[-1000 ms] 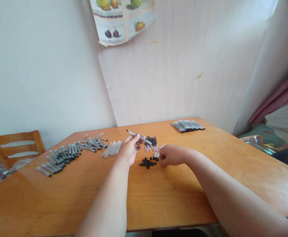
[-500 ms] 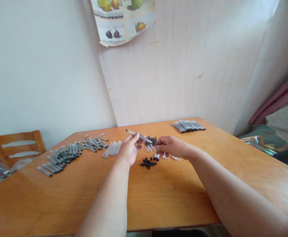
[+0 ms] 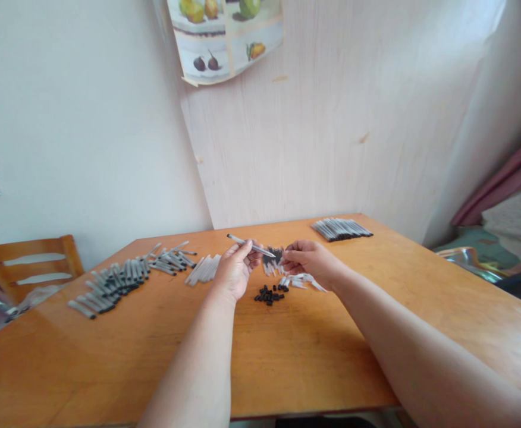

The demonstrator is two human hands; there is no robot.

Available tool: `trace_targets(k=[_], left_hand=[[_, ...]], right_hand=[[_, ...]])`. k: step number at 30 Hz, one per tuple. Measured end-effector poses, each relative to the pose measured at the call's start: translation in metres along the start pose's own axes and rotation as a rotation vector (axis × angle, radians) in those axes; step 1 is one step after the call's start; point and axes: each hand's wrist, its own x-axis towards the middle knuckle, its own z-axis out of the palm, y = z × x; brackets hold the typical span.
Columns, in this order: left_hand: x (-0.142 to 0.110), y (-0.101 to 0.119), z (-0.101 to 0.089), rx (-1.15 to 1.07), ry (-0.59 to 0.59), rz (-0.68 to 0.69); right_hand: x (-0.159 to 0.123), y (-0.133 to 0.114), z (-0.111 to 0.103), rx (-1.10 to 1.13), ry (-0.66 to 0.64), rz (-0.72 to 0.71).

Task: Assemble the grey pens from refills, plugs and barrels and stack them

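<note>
My left hand (image 3: 236, 270) is closed round a thin grey pen tube (image 3: 248, 244), held a little above the wooden table (image 3: 287, 351). My right hand (image 3: 307, 260) is pinched at the tube's right end; what its fingertips hold is too small to make out. Below the hands lie several small black caps (image 3: 269, 293) and a few clear pen tips (image 3: 298, 280). A small bunch of refills (image 3: 273, 260) lies just behind the hands.
A long heap of grey pen barrels (image 3: 118, 280) spreads across the table's left part. A neat row of pens (image 3: 341, 228) lies at the far right corner. A wooden chair (image 3: 28, 261) stands at the left, and a fruit poster (image 3: 225, 35) hangs on the wall.
My right hand has lifted off the table by the black caps and come up to the right end of the tube. My left hand has stayed put with the tube.
</note>
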Motion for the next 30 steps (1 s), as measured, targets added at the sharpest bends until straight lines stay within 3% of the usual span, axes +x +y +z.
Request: trace_targets(k=[4,10,19,30], left_hand=[[0.001,-0.001,-0.001,-0.022,0.019,0.008],[0.003,-0.001,-0.001,-0.055,0.064,0.011],[0.002,-0.001,0.0,-0.054,0.063,0.017],[0.002,-0.005,0.004,-0.015,0.041,-0.001]], right_hand=[[0.004,0.002,0.0,0.171,0.127,0.011],[0.001,-0.003,0.005,0.444,0.01,0.118],[-0.005,-0.003,0.014,0.498,-0.056,0.119],[-0.006,-0.003,0.017,0.479,-0.051,0.09]])
